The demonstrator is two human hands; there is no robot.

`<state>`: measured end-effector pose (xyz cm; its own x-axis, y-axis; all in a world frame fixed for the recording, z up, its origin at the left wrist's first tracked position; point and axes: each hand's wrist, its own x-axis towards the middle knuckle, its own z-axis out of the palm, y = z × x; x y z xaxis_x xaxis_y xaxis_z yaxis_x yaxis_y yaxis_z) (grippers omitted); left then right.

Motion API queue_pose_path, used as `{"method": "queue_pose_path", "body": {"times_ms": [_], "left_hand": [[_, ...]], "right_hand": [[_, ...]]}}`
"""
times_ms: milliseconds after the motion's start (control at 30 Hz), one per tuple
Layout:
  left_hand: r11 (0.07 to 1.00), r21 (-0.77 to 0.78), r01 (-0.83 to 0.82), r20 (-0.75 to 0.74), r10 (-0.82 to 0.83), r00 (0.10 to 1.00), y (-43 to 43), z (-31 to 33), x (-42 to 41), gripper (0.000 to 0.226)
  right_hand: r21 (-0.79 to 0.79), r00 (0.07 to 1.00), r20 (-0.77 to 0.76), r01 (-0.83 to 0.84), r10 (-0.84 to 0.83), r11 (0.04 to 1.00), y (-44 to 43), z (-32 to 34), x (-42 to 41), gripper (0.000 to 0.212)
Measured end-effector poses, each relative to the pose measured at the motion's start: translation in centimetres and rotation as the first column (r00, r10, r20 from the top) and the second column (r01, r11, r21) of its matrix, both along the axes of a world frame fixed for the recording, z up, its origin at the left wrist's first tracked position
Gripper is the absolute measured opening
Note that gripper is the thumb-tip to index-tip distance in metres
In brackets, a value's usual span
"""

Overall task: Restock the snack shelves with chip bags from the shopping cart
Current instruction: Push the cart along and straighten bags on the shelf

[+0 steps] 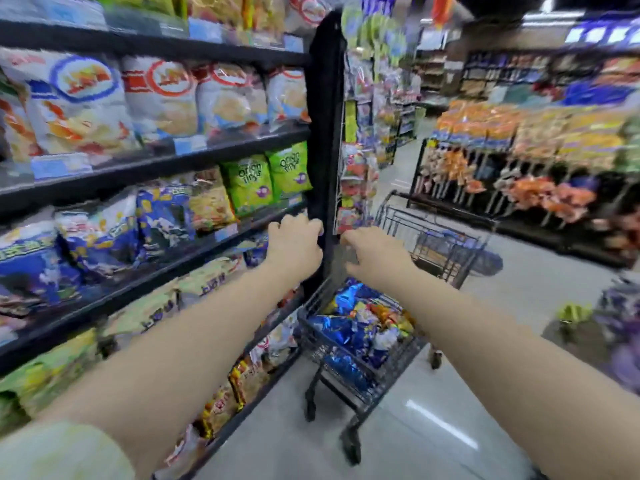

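sleeve (62, 452) cropped, left hand (294, 242), right hand (374, 252) blurred, cart (322, 348) part-hidden

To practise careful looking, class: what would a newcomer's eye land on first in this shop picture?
The left hand and right hand reach forward side by side mid-picture, beside the black shelf post. Below them a shopping cart holding blue chip bags stands in the aisle; packed snack shelves fill the left.

Far cart (446, 237) beyond; orange-bag rack (519, 140) across aisle; glossy floor (415, 427).
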<state>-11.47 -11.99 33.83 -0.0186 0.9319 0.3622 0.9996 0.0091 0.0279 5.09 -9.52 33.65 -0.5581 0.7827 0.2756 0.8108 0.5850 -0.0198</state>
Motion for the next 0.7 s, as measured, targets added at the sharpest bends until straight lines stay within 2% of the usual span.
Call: {"method": "queue_pose_path", "body": {"times_ms": [200,300,467,700], "left_hand": [[0.978,-0.104,0.180,-0.082,-0.189,0.978,4.4,-5.6,10.2,0.023],[0.961,-0.126,0.248,-0.127,-0.263,0.956,6.8,-8.8,13.4,0.028],[0.928,-0.198,0.317,-0.079,-0.337,0.938,11.6,-12.7,17.0,0.029],[0.891,-0.295,0.344,0.000,-0.360,0.933,21.8,-17.3,18.9,0.026]], "right_hand": [[-0.103,0.972,0.002,0.233,-0.234,0.967,1.3,-5.2,11.1,0.036],[-0.150,0.948,0.006,0.316,-0.319,0.937,2.4,-7.6,15.1,0.039],[-0.203,0.908,-0.037,0.403,-0.418,0.892,6.1,-10.9,19.2,0.035],[-0.263,0.862,-0.029,0.482,-0.506,0.836,16.0,-14.7,20.9,0.034]]}}
